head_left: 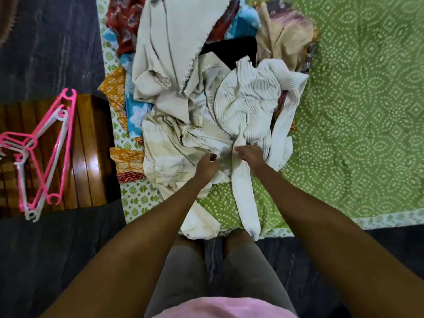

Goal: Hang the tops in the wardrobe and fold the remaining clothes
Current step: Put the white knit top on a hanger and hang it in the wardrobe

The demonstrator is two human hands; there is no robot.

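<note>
A heap of clothes (195,88) lies on a bed covered by a green dotted bedspread (355,111), piled toward the bed's left edge and reaching to its near edge. On top at the right sits a white ribbed sweater (247,104), crumpled, with one long strip of it trailing down over the near edge of the bed. Beside it on the left lies a cream patterned garment (174,152), part of which also hangs over the near edge.

The right hand (250,154) has its fingers curled and pinches the ribbed sweater where the trailing strip begins. The left hand (206,166) is just beside it, fingers curled in a closed grip on the cream fabric beneath.

Right of the heap the bedspread is bare and wide, running to the far right of the view. Left of the bed, across a narrow strip of dark floor (46,42), stands a wooden tabletop (91,145) carrying a loose bunch of pink and white hangers (46,154), their lower ends reaching past its near edge.
</note>
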